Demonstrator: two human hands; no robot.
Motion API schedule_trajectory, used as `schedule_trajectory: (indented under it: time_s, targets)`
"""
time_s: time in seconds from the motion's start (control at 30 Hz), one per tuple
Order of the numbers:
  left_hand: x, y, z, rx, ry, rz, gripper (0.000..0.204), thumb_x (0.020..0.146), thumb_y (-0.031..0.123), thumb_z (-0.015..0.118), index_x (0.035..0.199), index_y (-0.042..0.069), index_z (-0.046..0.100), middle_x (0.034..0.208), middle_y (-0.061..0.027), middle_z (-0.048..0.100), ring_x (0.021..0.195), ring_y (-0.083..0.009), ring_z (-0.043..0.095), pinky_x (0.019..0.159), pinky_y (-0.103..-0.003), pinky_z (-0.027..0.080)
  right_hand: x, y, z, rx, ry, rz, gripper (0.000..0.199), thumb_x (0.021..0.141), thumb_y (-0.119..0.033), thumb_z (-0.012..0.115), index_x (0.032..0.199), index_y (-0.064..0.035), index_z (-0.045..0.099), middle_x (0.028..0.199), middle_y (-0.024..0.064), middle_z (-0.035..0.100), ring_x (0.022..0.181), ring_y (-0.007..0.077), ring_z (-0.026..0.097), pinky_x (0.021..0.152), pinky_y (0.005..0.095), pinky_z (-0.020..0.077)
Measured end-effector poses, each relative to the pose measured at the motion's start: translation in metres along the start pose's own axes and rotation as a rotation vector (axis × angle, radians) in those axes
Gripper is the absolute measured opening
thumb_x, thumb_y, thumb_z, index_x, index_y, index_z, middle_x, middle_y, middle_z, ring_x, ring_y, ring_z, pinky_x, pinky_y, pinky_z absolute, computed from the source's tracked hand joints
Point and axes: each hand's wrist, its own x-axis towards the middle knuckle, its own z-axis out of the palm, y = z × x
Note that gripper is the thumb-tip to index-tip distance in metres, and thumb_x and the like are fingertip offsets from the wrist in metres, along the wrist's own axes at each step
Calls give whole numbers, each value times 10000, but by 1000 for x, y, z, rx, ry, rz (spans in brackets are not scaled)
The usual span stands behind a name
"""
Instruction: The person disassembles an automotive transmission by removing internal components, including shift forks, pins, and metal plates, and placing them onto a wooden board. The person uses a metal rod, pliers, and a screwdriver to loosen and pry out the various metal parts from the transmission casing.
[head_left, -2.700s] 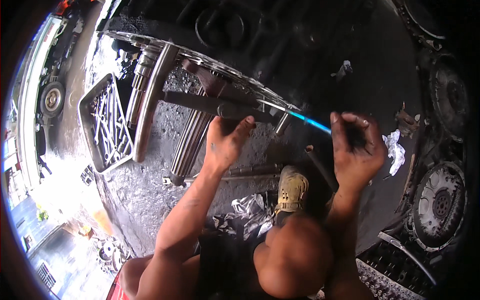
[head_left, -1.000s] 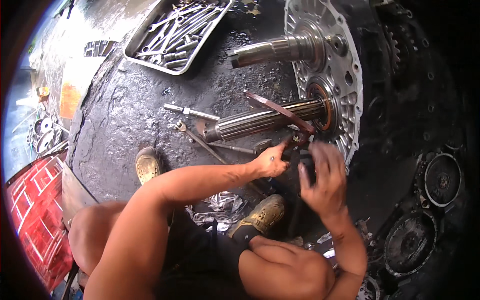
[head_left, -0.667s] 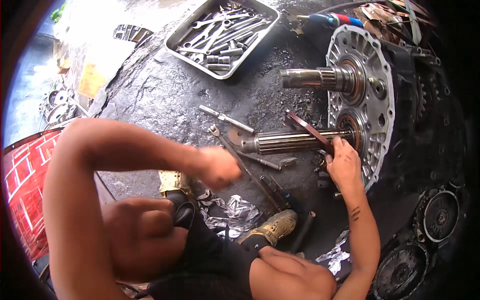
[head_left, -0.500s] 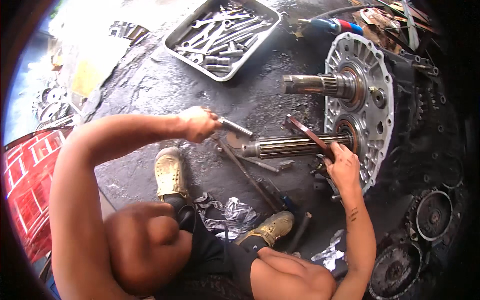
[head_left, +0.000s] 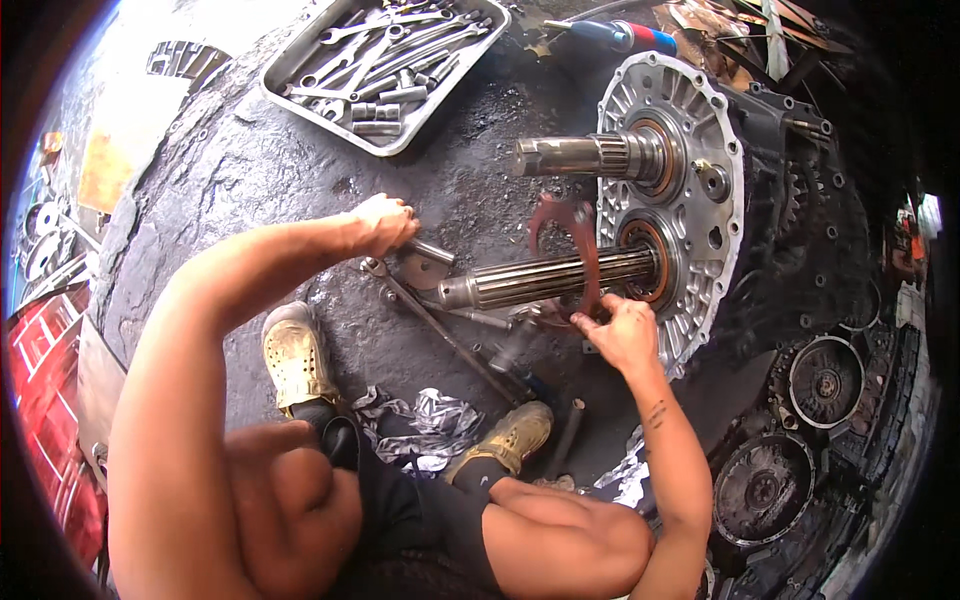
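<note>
My left hand (head_left: 388, 225) is closed round a short shiny metal bar (head_left: 433, 252), whose free end points toward the tip of the lower splined shaft (head_left: 545, 280). Between the fingers and thumb of my right hand (head_left: 625, 335) is a reddish-brown curved metal plate (head_left: 590, 262), open in its middle. It stands on edge about the splined shaft; whether it touches the shaft I cannot tell. That shaft juts left from a silver gearbox housing (head_left: 725, 255), below a thicker, shorter upper shaft (head_left: 570, 157).
A metal tray (head_left: 383, 150) of wrenches and sockets lies at the far side. A long-handled tool (head_left: 440, 330) lies on the dark ground by my shoes (head_left: 297, 355), near crumpled foil-like wrapping (head_left: 425, 425). Round greasy parts (head_left: 765, 488) sit at the right.
The view has shifted, moving the scene left in the picture. The reddish-brown plate has turned from nearly edge-on to show its curved opening. Both hands keep their holds.
</note>
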Motion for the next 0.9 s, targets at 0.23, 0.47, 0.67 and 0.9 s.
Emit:
schedule_trajectory:
  time_s: [0.23, 0.47, 0.67, 0.9]
  targets:
    - [3, -7, -17, -72, 131, 80, 140, 726, 177, 620, 736, 39, 600, 662, -143, 618, 675, -336, 647, 591, -432, 529, -16, 8, 63, 284, 148, -14, 229, 718, -215, 721, 841, -29, 671, 768, 171, 665, 764, 352, 650, 706, 425, 510]
    - [-23, 13, -71, -249, -15, -112, 324, 614, 98, 581, 929, 30, 611, 815, -184, 600, 836, -382, 618, 743, -453, 516, 1, 9, 91, 657, 34, 139, 324, 783, -300, 709, 869, 9, 664, 790, 124, 694, 704, 201, 654, 678, 329, 486]
    - [-51, 22, -83, -503, 124, -210, 275, 607, 107, 592, 869, 21, 593, 852, -201, 606, 829, -402, 600, 717, -480, 470, -1, -17, 116, 1407, 42, 74, 307, 883, -290, 629, 731, -24, 622, 644, -8, 554, 614, 98, 470, 570, 270, 360]
    - [-73, 37, -93, -605, 68, -285, 494, 652, 161, 604, 1121, 8, 608, 961, -213, 660, 934, -351, 641, 842, -413, 505, -30, -39, 121, 1616, 67, 111, 243, 912, -203, 601, 713, -70, 563, 628, -45, 502, 566, 62, 409, 537, 237, 305]
